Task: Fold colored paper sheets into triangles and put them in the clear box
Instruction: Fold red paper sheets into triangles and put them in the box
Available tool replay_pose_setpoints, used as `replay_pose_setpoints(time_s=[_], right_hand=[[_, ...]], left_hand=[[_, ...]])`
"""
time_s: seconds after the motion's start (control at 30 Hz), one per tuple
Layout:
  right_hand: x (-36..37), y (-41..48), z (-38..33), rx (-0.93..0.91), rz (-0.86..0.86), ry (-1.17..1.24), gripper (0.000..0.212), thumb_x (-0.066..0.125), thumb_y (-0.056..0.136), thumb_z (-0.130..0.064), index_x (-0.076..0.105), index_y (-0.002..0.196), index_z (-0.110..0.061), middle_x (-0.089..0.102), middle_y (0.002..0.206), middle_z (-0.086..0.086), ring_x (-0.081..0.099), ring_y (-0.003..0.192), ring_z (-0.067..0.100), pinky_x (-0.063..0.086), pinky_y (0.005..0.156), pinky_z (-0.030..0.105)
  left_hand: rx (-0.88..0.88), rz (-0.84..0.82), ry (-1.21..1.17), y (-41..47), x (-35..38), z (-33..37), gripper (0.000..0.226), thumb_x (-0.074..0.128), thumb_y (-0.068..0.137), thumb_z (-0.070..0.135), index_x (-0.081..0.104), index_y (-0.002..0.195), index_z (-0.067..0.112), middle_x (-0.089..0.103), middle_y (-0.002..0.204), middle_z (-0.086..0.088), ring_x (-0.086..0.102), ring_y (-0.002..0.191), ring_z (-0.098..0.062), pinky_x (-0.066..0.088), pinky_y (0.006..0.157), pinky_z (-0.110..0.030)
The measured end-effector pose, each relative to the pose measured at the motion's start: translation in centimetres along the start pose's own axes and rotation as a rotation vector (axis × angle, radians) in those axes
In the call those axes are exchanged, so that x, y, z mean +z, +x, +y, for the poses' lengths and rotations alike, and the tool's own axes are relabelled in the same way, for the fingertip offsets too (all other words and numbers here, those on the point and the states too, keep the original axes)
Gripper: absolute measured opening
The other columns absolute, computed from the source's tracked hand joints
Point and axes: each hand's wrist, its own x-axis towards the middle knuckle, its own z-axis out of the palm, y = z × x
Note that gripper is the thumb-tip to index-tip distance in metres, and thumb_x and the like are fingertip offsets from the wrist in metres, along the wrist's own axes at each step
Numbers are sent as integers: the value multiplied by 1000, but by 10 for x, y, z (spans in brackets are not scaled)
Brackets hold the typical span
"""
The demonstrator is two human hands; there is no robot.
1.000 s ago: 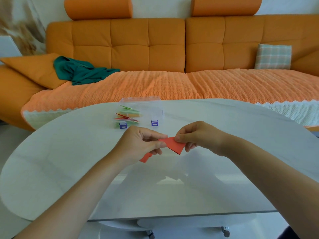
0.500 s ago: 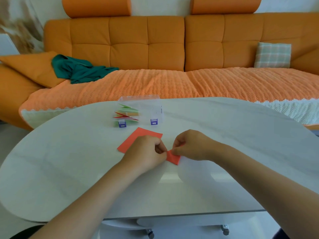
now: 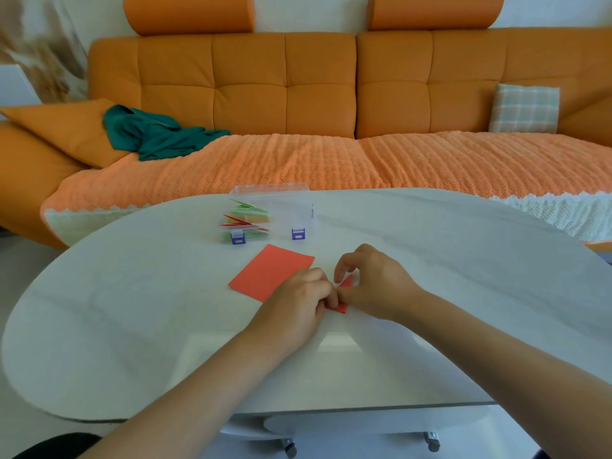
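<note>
Your red paper [image 3: 271, 271] lies flat on the table [image 3: 132, 309], just in front of the clear box [image 3: 299, 207], and its near right end is bunched between your hands, where only small red corners show. Your left hand [image 3: 298, 299] has its fingers [image 3: 326, 293] curled down onto that end, pinning it, and your right hand [image 3: 374, 286] pinches the raised flap with curled fingers, the forefinger arched above it. The sheet looks thin and very light, and it will likely slide on this smooth table unless one hand holds it down. It should bend at a touch and keep any crease, so a stray pinch will mark it. Take it by the edges and corners, close to the fold line, and press flat along the crease instead of squeezing the middle. The folded triangles [image 3: 246, 220] already in the box look springy and loosely stacked, so expect yours to open a little.
</note>
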Motion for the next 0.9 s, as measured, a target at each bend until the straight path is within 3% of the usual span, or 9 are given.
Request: replay_pose_setpoints(time_s=[0.13, 0.27, 0.47, 0.73, 0.9], right_hand=[[-1, 0, 9, -60, -16, -11, 5, 72, 79, -45, 68, 78, -41, 54, 99, -14, 57, 88, 6, 48, 80, 26], [-13, 1, 18, -80, -105, 56, 4, 77, 79, -42, 74, 78, -44, 58, 101, -17, 54, 82, -1, 41, 76, 19], [-23, 3, 22, 7, -123, 107, 11, 83, 75, -40, 74, 81, -40, 57, 106, -16, 52, 80, 0, 41, 70, 17], [-21, 14, 16, 84, -197, 112, 25, 81, 77, -33, 68, 99, -33, 60, 95, -12, 58, 81, 6, 46, 68, 19], [-23, 26, 17, 118, -188, 132, 11, 81, 79, -25, 74, 84, -32, 66, 83, -14, 61, 76, 5, 45, 65, 16]], left_hand=[[57, -42, 74, -3, -3, -1, 36, 50, 84, 1, 75, 101, 20, 64, 93, 4, 56, 89, -19, 48, 73, -32], [79, -103, 125, -4, -8, 5, 39, 51, 88, 9, 71, 117, 26, 60, 101, 8, 52, 94, -14, 39, 76, -22], [86, -164, 203, -7, -9, 12, 45, 40, 89, 30, 60, 130, 34, 51, 109, 10, 43, 102, -12, 44, 84, -28], [88, -176, 200, -6, -8, 12, 42, 48, 92, 29, 58, 132, 34, 51, 127, 13, 40, 111, -10, 41, 90, -25], [81, -182, 216, -6, -7, 11, 40, 49, 91, 31, 59, 130, 32, 51, 127, 13, 39, 110, -9, 38, 86, -22]])
